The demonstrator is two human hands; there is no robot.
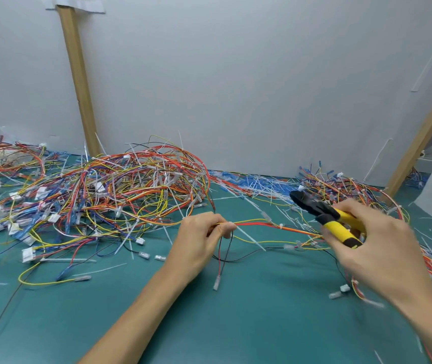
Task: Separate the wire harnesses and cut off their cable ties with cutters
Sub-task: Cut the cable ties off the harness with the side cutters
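Above the middle of the green tabletop [235, 324], the left hand [204, 232] is pinching 1 wire harness [275, 225] in its grip. The strand is stretching right toward the right hand [372, 240], whose grip is clenching the yellow-handled cutters [325, 216]; their blurred black head is seemingly parted. Farther back, a tangled pile [120, 185] is lying toward the far left corner.

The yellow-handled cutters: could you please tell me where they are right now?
In the head view, the cutters sit right of centre, gripped in the right hand above the green mat, black head pointing toward the smaller wire pile behind.
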